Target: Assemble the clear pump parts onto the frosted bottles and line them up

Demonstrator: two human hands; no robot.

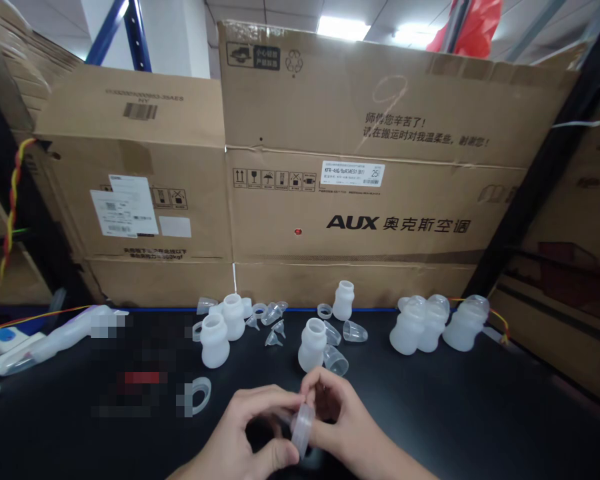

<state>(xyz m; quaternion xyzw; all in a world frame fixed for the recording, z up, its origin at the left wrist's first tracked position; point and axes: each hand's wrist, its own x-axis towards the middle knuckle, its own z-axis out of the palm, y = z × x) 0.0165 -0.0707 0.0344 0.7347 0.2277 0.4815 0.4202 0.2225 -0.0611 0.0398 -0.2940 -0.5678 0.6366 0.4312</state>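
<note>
Both hands meet low in the middle of the head view around a translucent bottle collar ring (304, 428). My left hand (247, 427) grips the ring from the left, thumb below and fingertips above. On the other side my right hand (343, 417) is closed, its thumb pressed to the ring and its fingers curled at the top edge. A pale, clear part shows blurred behind the ring; its kind I cannot make out. Just beyond the hands stands an open white bottle (313, 345), with clear dome caps (336, 361) lying beside it.
More open bottles (215, 341) stand at centre left, near small clear nipples (275, 335) and a loose ring (201, 396). Several capped bottles (466, 325) stand at the right. A large cardboard sheet (405, 200) walls off the back of the black table (455, 413).
</note>
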